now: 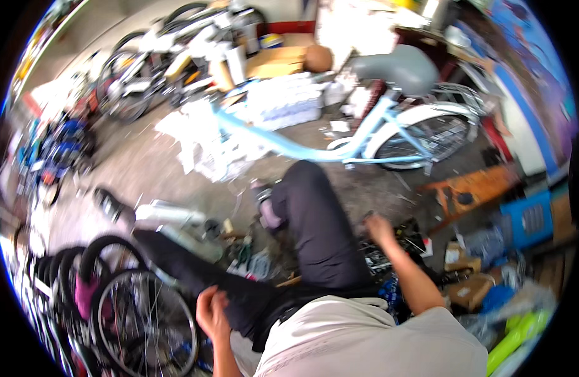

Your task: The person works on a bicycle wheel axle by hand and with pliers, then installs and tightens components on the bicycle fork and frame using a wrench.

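My left hand (212, 312) is beside my left thigh, near a spoked bicycle wheel (150, 320). Its fingers are loosely bent and apart, and nothing shows in them. To the right of my bent right knee, my right hand (380, 230) reaches over a heap of dark metal parts (410, 242). Those fingers are closed, with a small dark bit at their tips too blurred to name. In front of me stands a light blue bicycle frame (289, 148) with a grey saddle (405, 68) and a rear wheel under a white mudguard (421, 116).
White plastic sheeting (217, 154) lies by the frame's front end, before a wrapped pack of bottles (283, 103). An orange wooden bench (475, 191) and a blue box (527, 220) are at right. Several tyres (98, 251) line the left; bicycles (135, 78) stand behind.
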The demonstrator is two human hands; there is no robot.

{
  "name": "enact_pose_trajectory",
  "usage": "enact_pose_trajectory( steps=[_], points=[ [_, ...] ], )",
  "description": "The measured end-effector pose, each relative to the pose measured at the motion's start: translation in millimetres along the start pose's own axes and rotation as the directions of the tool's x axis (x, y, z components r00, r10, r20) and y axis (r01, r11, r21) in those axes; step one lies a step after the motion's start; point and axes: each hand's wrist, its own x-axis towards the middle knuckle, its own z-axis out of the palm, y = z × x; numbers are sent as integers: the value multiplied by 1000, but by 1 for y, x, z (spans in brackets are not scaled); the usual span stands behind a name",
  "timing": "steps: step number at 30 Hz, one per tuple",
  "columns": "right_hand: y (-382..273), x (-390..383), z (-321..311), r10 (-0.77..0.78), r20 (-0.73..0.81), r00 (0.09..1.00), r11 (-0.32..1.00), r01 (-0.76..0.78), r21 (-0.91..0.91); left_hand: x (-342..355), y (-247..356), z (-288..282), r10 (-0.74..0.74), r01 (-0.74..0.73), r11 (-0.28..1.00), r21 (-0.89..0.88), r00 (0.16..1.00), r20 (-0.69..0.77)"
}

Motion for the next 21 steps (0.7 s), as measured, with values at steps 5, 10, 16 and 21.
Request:
enact_pose_trajectory(
  steps=[5, 10, 16, 21],
  points=[
    [27, -57, 72, 109, 309, 945, 993, -90, -75, -23, 2, -40, 70, -64, 996, 57, 992, -103],
    [30, -64, 99, 84, 373, 924, 995, -60, -77, 6, 17, -23, 70, -63, 994, 87, 995, -75],
    [27, -59, 122, 133, 426, 895, 991, -110, -79, 59, 30, 17, 242, -269, 953, 139, 953, 183],
    [14, -35, 137, 126, 447, 885, 992, -111, -60, 193, 10, 44, 329, -416, 873, 252, 887, 325]
  ],
)
